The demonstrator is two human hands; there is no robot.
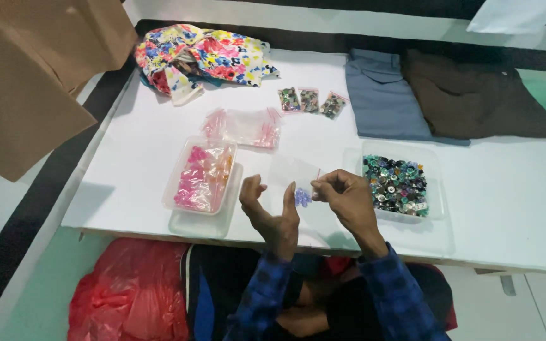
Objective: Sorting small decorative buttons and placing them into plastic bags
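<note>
Right hand (342,192) pinches a small clear bag (295,173) of blue-purple beads (303,197); left hand (266,208) spread apart beside it (bare white tabletop (507,202) rightward); three filled packets (311,101) behind.

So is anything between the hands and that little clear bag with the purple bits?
Nothing visible. The right hand pinches the small clear plastic bag by its edge, and the left hand sits right beside it, with the purple beads between the two hands.

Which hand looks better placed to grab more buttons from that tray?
Probably the right hand: it is beside the button tray, though it pinches the small clear bag. The left hand is farther off.
</note>
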